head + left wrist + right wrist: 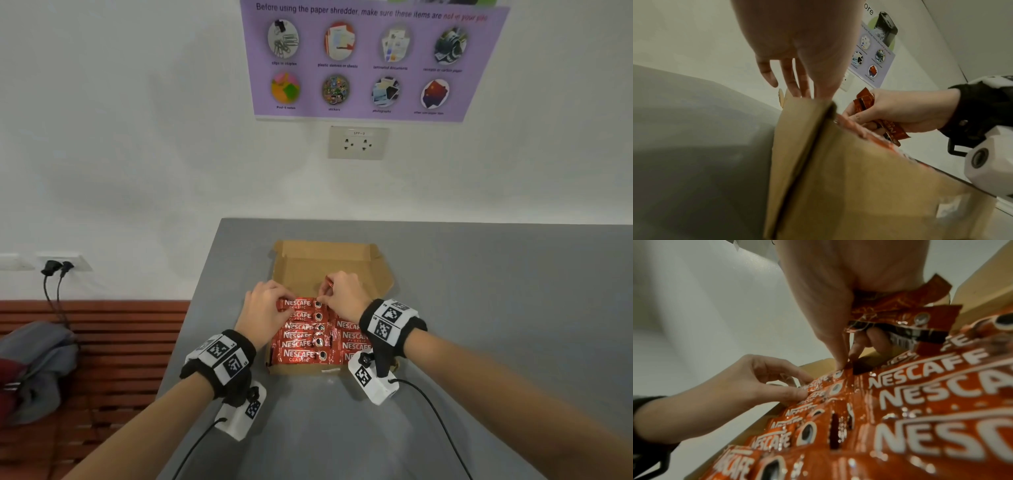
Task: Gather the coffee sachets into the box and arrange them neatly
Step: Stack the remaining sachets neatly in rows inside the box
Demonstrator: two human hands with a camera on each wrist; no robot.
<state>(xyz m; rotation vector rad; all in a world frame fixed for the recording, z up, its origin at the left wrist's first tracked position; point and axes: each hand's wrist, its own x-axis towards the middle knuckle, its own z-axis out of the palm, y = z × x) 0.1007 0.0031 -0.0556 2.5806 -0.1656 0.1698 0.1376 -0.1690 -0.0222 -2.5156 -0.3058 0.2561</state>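
Note:
A shallow cardboard box (329,263) lies open on the grey table (496,308), its lid folded back flat. Red Nescafe sachets (301,342) fill it in two side-by-side columns. My left hand (287,298) pinches the left end of the farthest sachet (298,303) in the left column, thumb and forefinger (807,386) on it. My right hand (323,298) grips a small bundle of sachets (900,311) in its curled fingers, while its thumb tip (840,365) presses the same sachet's right end. The bundle's end (329,283) sticks up above the knuckles.
The box wall (838,178) fills the left wrist view. The table's left edge runs close to my left forearm; beyond it stands a red slatted bench (120,342) with a grey bag (37,359). A white wall with a socket (358,142) and poster (370,58) lies behind.

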